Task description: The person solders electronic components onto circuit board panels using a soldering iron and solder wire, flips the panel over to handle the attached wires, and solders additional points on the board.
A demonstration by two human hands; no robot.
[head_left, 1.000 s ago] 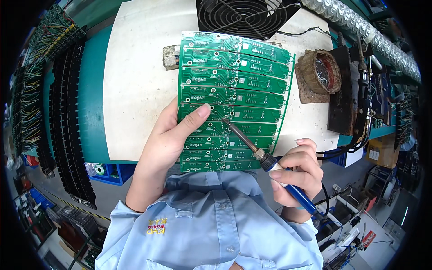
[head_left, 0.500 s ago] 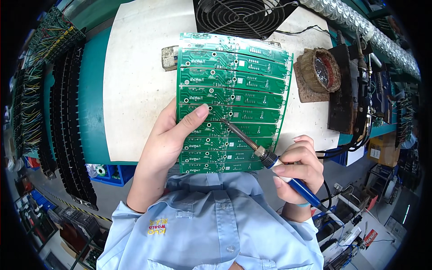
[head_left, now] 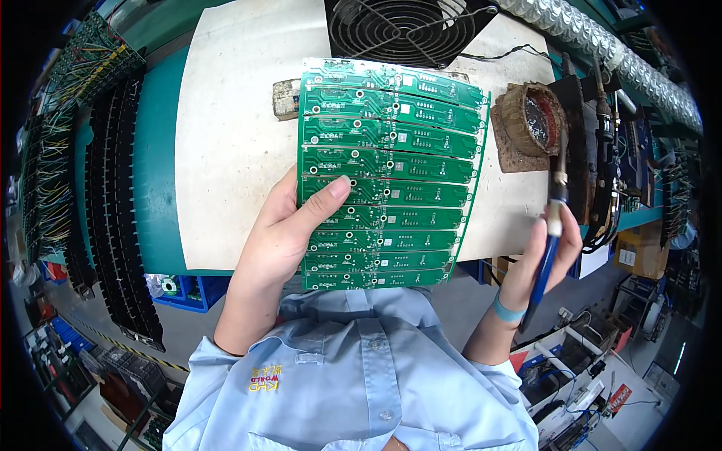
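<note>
A green circuit board panel (head_left: 391, 173), divided into several long strips, is tilted up in front of my chest. My left hand (head_left: 293, 218) grips its left side, thumb on the face and fingers behind it. In my right hand (head_left: 543, 255) is a soldering iron (head_left: 549, 259) with a blue handle, off to the right of the panel. Its metal shaft points up beside a round brown tub (head_left: 535, 120) with dark residue inside. Whether the tip touches the tub I cannot tell.
A black fan (head_left: 406, 30) stands behind the panel. A small worn block (head_left: 284, 100) shows partly behind the panel's left edge. White paper (head_left: 226, 150) covers the green bench. Black slotted racks (head_left: 120, 203) line the left, a silver duct (head_left: 602, 45) the upper right.
My right hand has carried the soldering iron from the middle of the panel rightward to beside the brown tub. The left hand and the panel have barely moved.
</note>
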